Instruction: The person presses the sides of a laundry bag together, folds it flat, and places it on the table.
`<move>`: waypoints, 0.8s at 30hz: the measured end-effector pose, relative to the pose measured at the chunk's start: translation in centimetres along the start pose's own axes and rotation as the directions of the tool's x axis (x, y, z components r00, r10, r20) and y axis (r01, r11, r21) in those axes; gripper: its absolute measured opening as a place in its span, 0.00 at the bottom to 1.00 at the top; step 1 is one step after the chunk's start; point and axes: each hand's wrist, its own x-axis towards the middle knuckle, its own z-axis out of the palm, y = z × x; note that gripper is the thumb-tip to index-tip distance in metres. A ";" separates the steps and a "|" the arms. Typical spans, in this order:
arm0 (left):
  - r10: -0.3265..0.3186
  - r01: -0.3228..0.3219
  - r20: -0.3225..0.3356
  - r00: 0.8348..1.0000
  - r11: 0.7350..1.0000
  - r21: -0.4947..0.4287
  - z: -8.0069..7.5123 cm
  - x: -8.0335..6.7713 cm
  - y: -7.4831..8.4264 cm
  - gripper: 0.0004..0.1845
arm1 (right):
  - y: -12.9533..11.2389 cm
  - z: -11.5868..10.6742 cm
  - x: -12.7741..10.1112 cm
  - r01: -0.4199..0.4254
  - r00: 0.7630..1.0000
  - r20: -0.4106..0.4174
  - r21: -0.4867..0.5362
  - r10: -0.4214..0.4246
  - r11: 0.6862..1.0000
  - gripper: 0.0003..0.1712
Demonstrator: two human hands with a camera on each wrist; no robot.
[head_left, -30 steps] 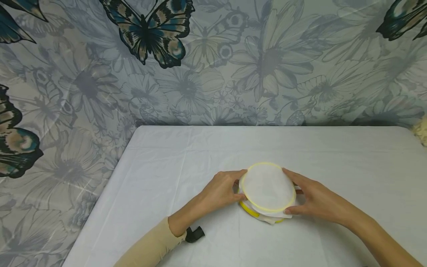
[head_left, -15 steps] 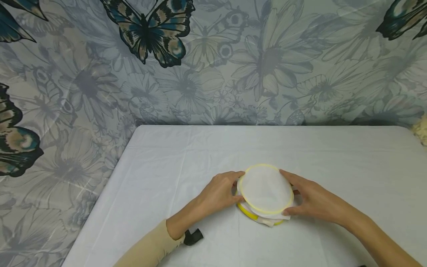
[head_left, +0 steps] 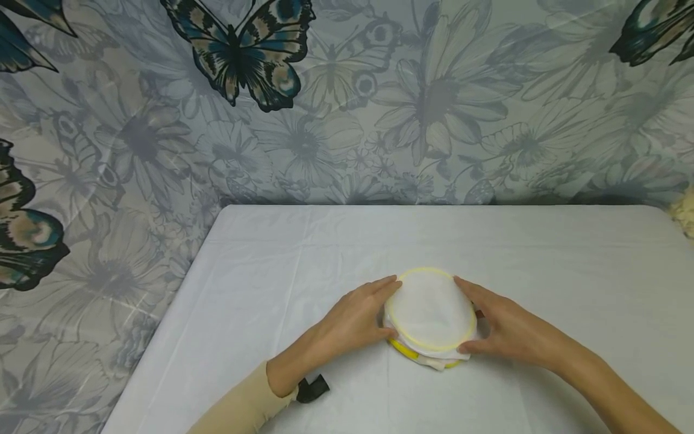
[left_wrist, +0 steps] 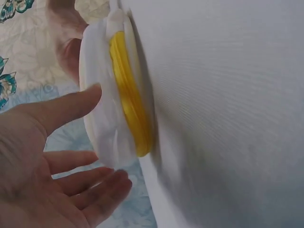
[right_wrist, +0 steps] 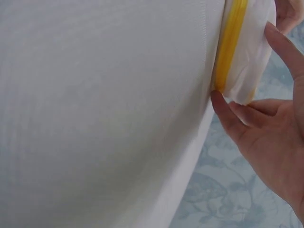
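Here, the left hand lies with straight, relaxed fingers against the left edge of the embroidery hoop, which rests mid-tabletop; the right hand touches its right edge, thumb underneath, fingers barely bent.

Head view is evenly lit and pretty sharp, soft diffuse light, only faint shadows under the hands on the white tablecloth. Slight wide-angle bending near the edges. Both wrist views are softer: the cloth looks a bit smeared, maybe motion blur, and close fingers are out of focus.
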 end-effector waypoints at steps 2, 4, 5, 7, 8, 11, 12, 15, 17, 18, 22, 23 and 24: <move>0.019 -0.019 0.018 1.000 1.000 0.007 -0.1 -0.1 0.2 0.50 | 0.0 0.0 0.0 0.010 1.000 -0.006 -0.020 -0.010 1.000 0.67; 0.039 -0.040 0.026 0.999 0.999 0.017 -0.1 -0.1 0.4 0.51 | 0.0 0.1 0.0 0.017 1.000 -0.011 -0.039 -0.017 0.999 0.66; 0.051 -0.051 0.025 0.998 0.999 0.019 -0.1 0.0 0.5 0.51 | -0.1 0.1 0.0 0.018 1.000 -0.013 -0.050 -0.019 0.999 0.65; 0.067 -0.068 0.021 0.998 0.997 0.027 0.0 0.2 0.6 0.50 | -0.1 0.1 0.0 0.021 1.000 -0.011 -0.068 -0.022 0.997 0.66; 0.072 -0.073 0.022 0.997 0.997 0.031 0.1 0.3 0.7 0.50 | -0.2 0.2 0.0 0.023 1.000 -0.010 -0.077 -0.024 0.997 0.66; 0.095 -0.097 0.036 0.995 0.993 0.065 0.3 0.6 0.7 0.49 | -0.4 0.3 -0.1 0.032 0.999 -0.006 -0.107 -0.033 0.994 0.68; 0.102 -0.105 0.045 0.994 0.992 0.075 0.4 0.7 0.8 0.49 | -0.4 0.4 -0.1 0.035 0.999 -0.010 -0.105 -0.036 0.994 0.68; 0.120 -0.126 0.068 0.990 0.986 0.104 0.5 0.9 0.8 0.49 | -0.6 0.7 -0.3 0.045 0.998 -0.026 -0.107 -0.049 0.993 0.67; 0.129 -0.138 0.080 0.988 0.983 0.121 0.6 0.9 0.8 0.49 | -0.8 0.8 -0.3 0.054 0.997 -0.041 -0.108 -0.059 0.993 0.66; 0.134 -0.145 0.087 0.987 0.981 0.130 0.6 1.0 0.9 0.49 | -0.9 0.9 -0.3 0.060 0.996 -0.051 -0.123 -0.066 0.991 0.66; 0.163 -0.180 0.107 0.981 0.970 0.165 0.6 1.3 0.9 0.50 | -1.2 1.2 -0.3 0.097 0.991 -0.071 -0.196 -0.112 0.976 0.63; 0.170 -0.188 0.115 0.979 0.967 0.171 0.6 1.3 0.9 0.50 | -1.3 1.3 -0.2 0.108 0.989 -0.077 -0.216 -0.127 0.970 0.62; 0.177 -0.197 0.122 0.977 0.964 0.178 0.6 1.4 0.9 0.50 | -1.4 1.4 -0.2 0.124 0.986 -0.078 -0.236 -0.146 0.964 0.62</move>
